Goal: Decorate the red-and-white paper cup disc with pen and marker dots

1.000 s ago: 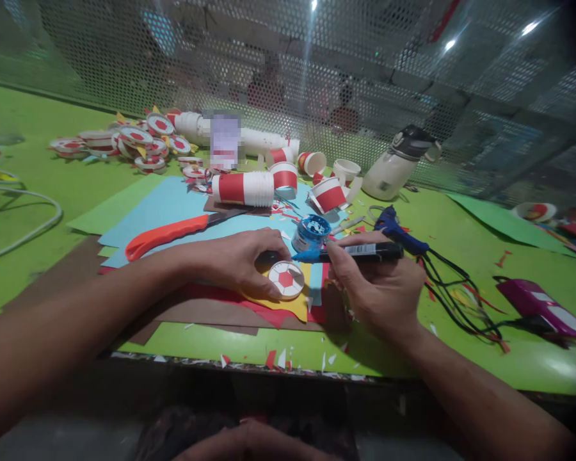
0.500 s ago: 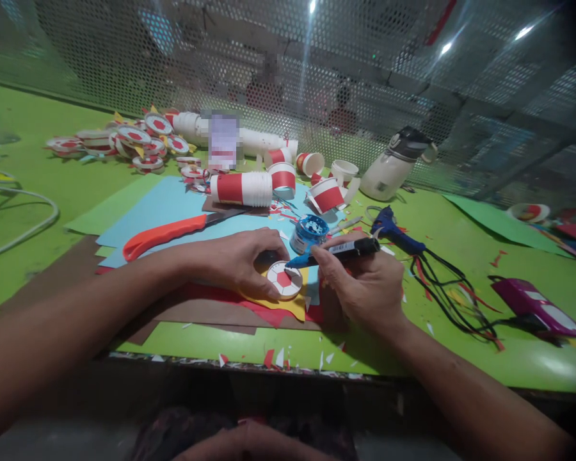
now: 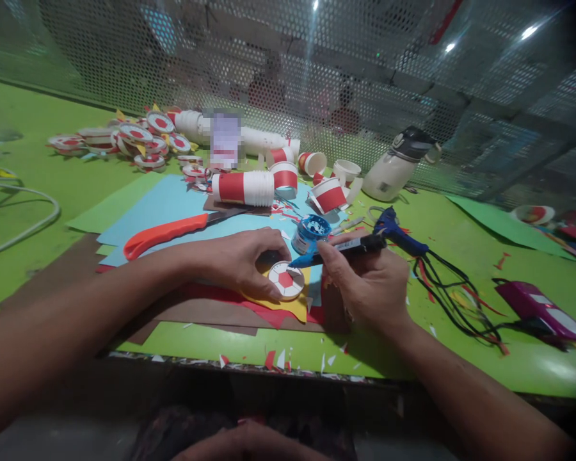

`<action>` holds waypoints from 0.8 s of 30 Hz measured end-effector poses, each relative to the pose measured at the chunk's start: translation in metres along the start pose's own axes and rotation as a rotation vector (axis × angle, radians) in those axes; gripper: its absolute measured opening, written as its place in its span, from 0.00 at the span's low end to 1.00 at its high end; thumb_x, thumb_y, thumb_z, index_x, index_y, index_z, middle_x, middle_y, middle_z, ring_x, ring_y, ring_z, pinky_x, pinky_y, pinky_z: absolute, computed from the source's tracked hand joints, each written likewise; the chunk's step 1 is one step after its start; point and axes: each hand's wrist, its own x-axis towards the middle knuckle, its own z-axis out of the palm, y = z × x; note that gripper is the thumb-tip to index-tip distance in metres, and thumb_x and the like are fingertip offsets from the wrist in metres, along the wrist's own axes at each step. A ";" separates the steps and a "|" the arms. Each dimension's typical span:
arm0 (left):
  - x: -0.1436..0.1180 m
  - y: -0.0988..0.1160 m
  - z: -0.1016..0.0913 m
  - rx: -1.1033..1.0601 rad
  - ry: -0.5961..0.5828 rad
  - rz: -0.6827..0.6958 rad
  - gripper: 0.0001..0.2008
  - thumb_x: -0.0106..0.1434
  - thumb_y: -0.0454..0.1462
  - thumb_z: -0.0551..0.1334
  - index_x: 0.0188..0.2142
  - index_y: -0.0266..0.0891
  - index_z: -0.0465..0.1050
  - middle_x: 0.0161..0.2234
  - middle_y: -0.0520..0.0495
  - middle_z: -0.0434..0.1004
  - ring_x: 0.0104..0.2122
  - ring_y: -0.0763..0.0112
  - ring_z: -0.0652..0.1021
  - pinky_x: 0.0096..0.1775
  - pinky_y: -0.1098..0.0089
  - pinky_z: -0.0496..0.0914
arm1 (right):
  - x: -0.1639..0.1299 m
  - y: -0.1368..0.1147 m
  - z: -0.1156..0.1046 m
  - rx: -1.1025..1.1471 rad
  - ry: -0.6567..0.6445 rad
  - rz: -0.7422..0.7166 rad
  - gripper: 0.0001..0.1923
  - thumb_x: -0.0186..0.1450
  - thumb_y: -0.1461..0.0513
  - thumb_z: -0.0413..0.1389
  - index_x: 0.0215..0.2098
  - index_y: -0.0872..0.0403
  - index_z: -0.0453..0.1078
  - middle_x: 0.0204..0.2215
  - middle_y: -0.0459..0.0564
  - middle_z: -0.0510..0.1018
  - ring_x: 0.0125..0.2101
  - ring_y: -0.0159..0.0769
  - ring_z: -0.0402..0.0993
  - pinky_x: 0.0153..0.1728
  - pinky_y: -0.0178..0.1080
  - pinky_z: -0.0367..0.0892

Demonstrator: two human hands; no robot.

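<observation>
My left hand (image 3: 240, 264) grips the edge of a small white round disc (image 3: 287, 287) between thumb and fingers. Black lines run outward from the disc's red centre. A dark round object (image 3: 267, 257) shows partly under the curled fingers. My right hand (image 3: 372, 278) is closed round a black marker (image 3: 352, 248) with a blue front end. Its tip meets the upper part of the disc, as far as I can see. Yellow paper (image 3: 295, 311) lies beneath the disc. Just behind the marker stands an open blue jar (image 3: 312, 234).
An orange-handled utility knife (image 3: 168, 234) lies on light blue sheets (image 3: 144, 198). Stacked paper cups (image 3: 242, 189), cut cups and a pile of finished-looking discs (image 3: 137, 134) sit behind. To the right are a blue glue gun (image 3: 397, 234), a purple device (image 3: 542, 307) and a bottle (image 3: 398, 166).
The marker tip and my right hand have shifted slightly to the right. My left hand keeps its grip on the disc. The whole view has drifted a little.
</observation>
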 end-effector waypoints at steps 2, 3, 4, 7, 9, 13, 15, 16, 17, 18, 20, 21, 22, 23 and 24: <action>0.000 0.000 0.000 0.010 -0.005 -0.013 0.27 0.53 0.50 0.71 0.49 0.41 0.71 0.46 0.46 0.72 0.45 0.59 0.73 0.46 0.64 0.68 | 0.001 -0.001 -0.001 0.028 0.037 0.019 0.09 0.65 0.59 0.64 0.29 0.54 0.74 0.21 0.42 0.76 0.19 0.30 0.71 0.20 0.33 0.68; 0.000 0.000 -0.001 0.012 -0.006 -0.017 0.28 0.53 0.50 0.71 0.49 0.41 0.71 0.46 0.46 0.72 0.45 0.59 0.73 0.46 0.64 0.68 | 0.002 -0.002 -0.001 0.035 0.044 0.023 0.09 0.65 0.59 0.64 0.29 0.54 0.74 0.21 0.42 0.77 0.19 0.30 0.71 0.21 0.34 0.69; 0.000 0.001 -0.001 0.012 -0.008 -0.018 0.28 0.53 0.50 0.71 0.50 0.40 0.71 0.47 0.46 0.71 0.45 0.60 0.73 0.47 0.64 0.68 | 0.002 -0.002 -0.001 0.034 0.040 0.025 0.09 0.65 0.59 0.64 0.29 0.54 0.74 0.21 0.42 0.77 0.19 0.30 0.71 0.21 0.34 0.69; 0.000 0.002 -0.002 0.007 -0.015 -0.014 0.27 0.54 0.50 0.71 0.49 0.40 0.72 0.46 0.46 0.71 0.45 0.60 0.72 0.48 0.64 0.68 | 0.002 -0.001 0.001 -0.003 0.006 0.004 0.09 0.65 0.59 0.64 0.29 0.54 0.74 0.19 0.41 0.75 0.17 0.29 0.69 0.19 0.33 0.66; 0.000 0.002 -0.002 0.005 -0.018 -0.006 0.26 0.54 0.49 0.70 0.49 0.40 0.72 0.45 0.46 0.72 0.45 0.60 0.72 0.47 0.64 0.68 | 0.002 0.000 0.002 -0.019 -0.016 -0.009 0.08 0.66 0.59 0.63 0.30 0.53 0.74 0.17 0.40 0.74 0.16 0.29 0.69 0.20 0.33 0.66; 0.000 0.001 -0.001 -0.004 -0.019 0.002 0.25 0.55 0.49 0.70 0.48 0.40 0.72 0.46 0.46 0.72 0.44 0.60 0.73 0.47 0.63 0.68 | 0.001 0.002 0.003 -0.039 -0.057 -0.026 0.08 0.66 0.59 0.62 0.30 0.53 0.74 0.18 0.40 0.75 0.17 0.30 0.71 0.20 0.34 0.67; 0.000 0.001 -0.001 -0.011 -0.022 0.000 0.26 0.55 0.49 0.71 0.48 0.40 0.72 0.46 0.46 0.72 0.44 0.60 0.73 0.46 0.63 0.68 | 0.001 0.003 0.002 -0.055 -0.061 -0.038 0.08 0.66 0.59 0.62 0.30 0.52 0.73 0.19 0.41 0.76 0.18 0.31 0.71 0.21 0.34 0.68; 0.000 0.002 -0.001 -0.011 -0.021 -0.001 0.26 0.55 0.49 0.71 0.49 0.40 0.73 0.45 0.46 0.72 0.44 0.60 0.73 0.46 0.63 0.68 | 0.001 0.004 0.002 -0.062 -0.062 -0.048 0.08 0.67 0.59 0.62 0.30 0.52 0.73 0.19 0.41 0.76 0.18 0.31 0.72 0.21 0.35 0.68; 0.000 0.002 -0.001 -0.009 -0.022 0.002 0.25 0.55 0.48 0.71 0.49 0.40 0.73 0.45 0.46 0.72 0.44 0.60 0.73 0.46 0.63 0.68 | 0.001 0.004 0.002 -0.069 -0.065 -0.062 0.09 0.67 0.59 0.62 0.30 0.52 0.73 0.20 0.42 0.77 0.19 0.31 0.72 0.22 0.35 0.68; 0.000 0.002 -0.001 -0.005 -0.021 0.005 0.25 0.55 0.48 0.71 0.48 0.39 0.73 0.45 0.46 0.72 0.44 0.60 0.73 0.46 0.63 0.68 | 0.001 0.005 0.002 -0.078 -0.067 -0.074 0.09 0.67 0.59 0.62 0.29 0.53 0.73 0.21 0.42 0.77 0.19 0.31 0.72 0.22 0.35 0.68; 0.000 0.003 -0.001 0.001 -0.021 0.006 0.24 0.55 0.48 0.71 0.48 0.39 0.73 0.44 0.46 0.72 0.44 0.60 0.73 0.45 0.64 0.68 | 0.001 0.005 0.002 -0.089 -0.073 -0.090 0.09 0.67 0.60 0.62 0.29 0.53 0.73 0.22 0.43 0.78 0.19 0.31 0.73 0.23 0.35 0.69; 0.000 0.002 -0.001 0.001 -0.021 0.003 0.25 0.55 0.48 0.71 0.48 0.39 0.73 0.44 0.46 0.72 0.44 0.60 0.73 0.45 0.64 0.68 | 0.000 0.005 0.002 -0.088 -0.073 -0.092 0.09 0.67 0.60 0.62 0.29 0.53 0.74 0.22 0.43 0.78 0.19 0.31 0.73 0.23 0.35 0.70; 0.000 0.002 -0.001 0.000 -0.022 0.000 0.25 0.55 0.48 0.71 0.49 0.40 0.73 0.44 0.46 0.72 0.44 0.61 0.73 0.45 0.64 0.68 | 0.000 0.005 0.002 -0.085 -0.074 -0.089 0.08 0.67 0.60 0.62 0.29 0.53 0.73 0.22 0.43 0.79 0.20 0.32 0.74 0.23 0.35 0.70; 0.000 0.001 -0.001 -0.001 -0.021 -0.001 0.26 0.55 0.48 0.71 0.50 0.40 0.73 0.45 0.46 0.72 0.44 0.61 0.73 0.46 0.65 0.68 | 0.000 0.005 0.002 -0.081 -0.077 -0.087 0.09 0.67 0.60 0.62 0.29 0.52 0.73 0.22 0.43 0.79 0.20 0.32 0.74 0.24 0.35 0.71; 0.000 0.000 -0.001 0.000 -0.020 -0.001 0.27 0.55 0.49 0.71 0.50 0.40 0.73 0.45 0.47 0.72 0.44 0.61 0.72 0.46 0.65 0.68 | 0.000 0.005 0.002 -0.076 -0.079 -0.085 0.09 0.67 0.60 0.62 0.29 0.52 0.73 0.22 0.43 0.79 0.20 0.32 0.75 0.24 0.35 0.71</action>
